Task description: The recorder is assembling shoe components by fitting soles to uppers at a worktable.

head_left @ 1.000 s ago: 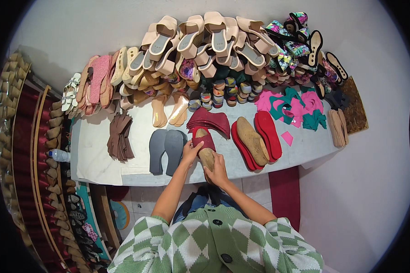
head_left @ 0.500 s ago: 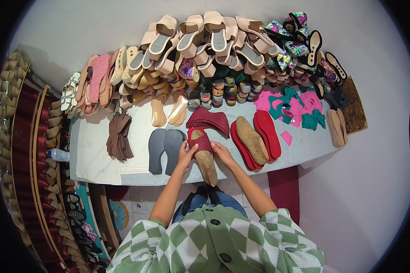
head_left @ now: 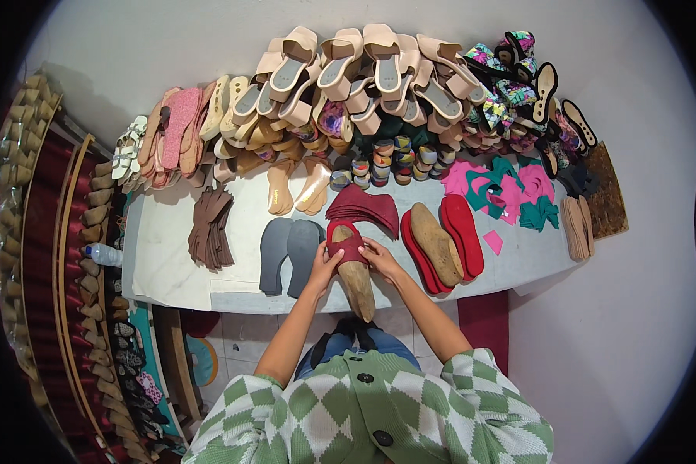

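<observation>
Above the table's front edge I hold a worn wooden shoe last (head_left: pixel 357 290), its narrow end pointing toward me. A dark red upper (head_left: pixel 349 251) is wrapped across its far part, with a red edge behind it. My left hand (head_left: pixel 324 268) grips the upper's left side, the thumb on top. On the other side my right hand (head_left: pixel 381 260) grips it with its thumb on top too. Just beyond lies a fanned stack of dark red upper pieces (head_left: pixel 363 209). Grey soles (head_left: pixel 290 255) lie left of my hands. To the right, a second last (head_left: pixel 436 246) rests on red soles (head_left: pixel 462 236).
Beige heeled sandals (head_left: pixel 387 66) are piled along the wall at the back of the table (head_left: pixel 166 282). Brown pieces (head_left: pixel 211 228) lie at left, pink and green scraps (head_left: pixel 503 189) at right. A shelf of lasts (head_left: pixel 97 255) and a water bottle (head_left: pixel 103 254) stand left.
The view has shifted slightly, so the table's things sit further right. Both hands still hold the last and the upper, with little change in grip.
</observation>
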A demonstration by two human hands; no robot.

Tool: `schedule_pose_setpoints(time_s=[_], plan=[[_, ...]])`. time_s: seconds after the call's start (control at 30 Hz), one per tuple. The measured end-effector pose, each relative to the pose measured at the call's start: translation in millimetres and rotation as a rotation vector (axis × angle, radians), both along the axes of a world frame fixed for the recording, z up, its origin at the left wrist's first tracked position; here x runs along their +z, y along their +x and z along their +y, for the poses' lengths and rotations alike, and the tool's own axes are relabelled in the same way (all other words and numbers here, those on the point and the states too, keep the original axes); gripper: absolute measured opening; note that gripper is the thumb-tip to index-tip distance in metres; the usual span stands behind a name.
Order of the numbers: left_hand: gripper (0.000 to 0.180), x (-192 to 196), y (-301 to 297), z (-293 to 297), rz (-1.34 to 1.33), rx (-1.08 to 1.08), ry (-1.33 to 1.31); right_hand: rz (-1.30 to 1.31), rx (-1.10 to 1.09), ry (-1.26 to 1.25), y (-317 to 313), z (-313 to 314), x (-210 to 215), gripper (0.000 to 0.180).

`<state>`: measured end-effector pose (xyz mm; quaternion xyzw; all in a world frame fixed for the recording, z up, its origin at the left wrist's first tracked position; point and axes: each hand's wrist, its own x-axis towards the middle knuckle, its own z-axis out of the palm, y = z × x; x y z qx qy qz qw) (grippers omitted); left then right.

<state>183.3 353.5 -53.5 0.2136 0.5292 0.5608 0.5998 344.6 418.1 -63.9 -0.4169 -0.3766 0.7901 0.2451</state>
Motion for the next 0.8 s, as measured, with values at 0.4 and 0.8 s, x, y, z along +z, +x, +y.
schedule_pose_setpoints(time_s=[0.4, 0.8], plan=[[0.060, -5.7, -13.1, -10.6, -0.185, -0.133, 0.000, 0.026, 0.331, 0.022, 8.4, -14.0, 13.6, 0.063], [0.063, 11.6, -23.0, 32.4, 0.998, -0.364, -0.101, 0.005, -0.018, 0.237, 1.4, -33.6, 6.2, 0.059]])
